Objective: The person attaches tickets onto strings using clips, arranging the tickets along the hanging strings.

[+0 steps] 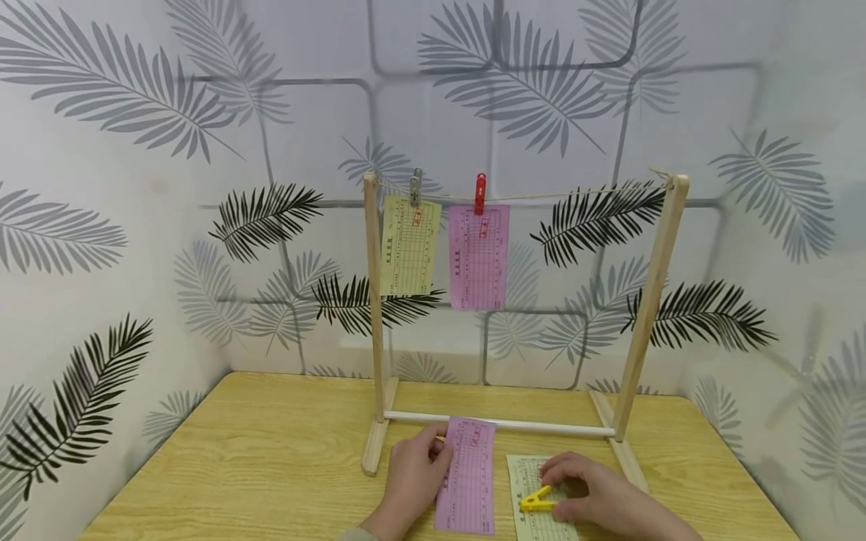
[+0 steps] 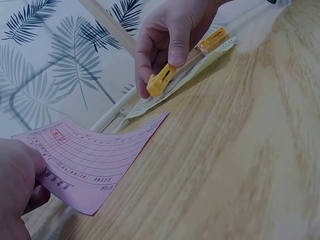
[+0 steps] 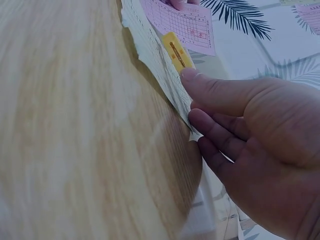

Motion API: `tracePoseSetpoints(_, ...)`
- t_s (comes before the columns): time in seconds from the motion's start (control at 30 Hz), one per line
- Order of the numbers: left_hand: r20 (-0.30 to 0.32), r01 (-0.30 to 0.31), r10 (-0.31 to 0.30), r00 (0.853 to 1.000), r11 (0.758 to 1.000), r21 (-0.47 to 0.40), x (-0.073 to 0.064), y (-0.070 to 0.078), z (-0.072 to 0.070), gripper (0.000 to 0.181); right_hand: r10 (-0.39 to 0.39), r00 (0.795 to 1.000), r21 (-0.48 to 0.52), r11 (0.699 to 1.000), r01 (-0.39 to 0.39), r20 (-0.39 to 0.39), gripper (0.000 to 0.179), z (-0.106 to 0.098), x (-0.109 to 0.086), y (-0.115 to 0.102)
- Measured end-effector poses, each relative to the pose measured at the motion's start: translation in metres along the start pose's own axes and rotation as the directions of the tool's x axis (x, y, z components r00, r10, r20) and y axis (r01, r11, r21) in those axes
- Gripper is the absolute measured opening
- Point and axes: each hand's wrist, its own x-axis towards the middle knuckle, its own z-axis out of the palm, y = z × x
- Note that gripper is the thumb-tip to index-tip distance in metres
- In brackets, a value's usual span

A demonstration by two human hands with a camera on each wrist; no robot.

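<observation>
My left hand (image 1: 414, 469) pinches a pink printed form (image 1: 465, 481) by its left edge, thumb on its face. In the left wrist view the form bends, its near edge lifted. My right hand (image 1: 598, 492) holds a yellow clothespin (image 1: 537, 502) between thumb and fingers, low over a pale yellow printed form (image 1: 531, 524) at the table's front. The right wrist view has the right fingertips at the edge of that form, which curls up along one side. Part of the clothespin hides behind the thumb there.
Behind the hands stands a wooden rack (image 1: 646, 315) with a string (image 1: 575, 194) across its top. A grey clip (image 1: 416, 188) hangs a yellow form (image 1: 409, 252) there; a red clothespin (image 1: 480, 194) hangs a pink form (image 1: 479, 263). A white bar (image 1: 541, 428) joins the rack's feet above the wooden table (image 1: 237, 466).
</observation>
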Motion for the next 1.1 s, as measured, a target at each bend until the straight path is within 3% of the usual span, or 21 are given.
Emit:
tracePoseSetpoints(0.2,-0.015,0.000,0.000,1.000,1.000,-0.011,0.002,0.002,-0.001,0.023,0.044,0.996,-0.035,0.998,-0.047,-0.080,0.030,0.000,0.003,-0.005)
tracePoseSetpoints(0.33,-0.025,-0.003,0.003,1.000,1.000,-0.008,0.004,0.004,-0.001,0.023,0.023,0.991,-0.053,0.998,-0.030,-0.135,0.031,-0.001,0.005,-0.008)
tracePoseSetpoints(0.63,-0.047,0.010,-0.012,0.999,0.999,-0.042,0.010,0.011,-0.006,0.026,0.011,0.972,0.068,0.998,0.005,-0.236,0.034,-0.007,0.003,-0.021)
tracePoseSetpoints(1.1,-0.056,-0.013,0.007,0.998,0.995,-0.100,0.022,0.034,-0.020,0.028,0.000,0.948,-0.059,0.998,-0.020,-0.320,0.040,-0.033,-0.007,-0.061)
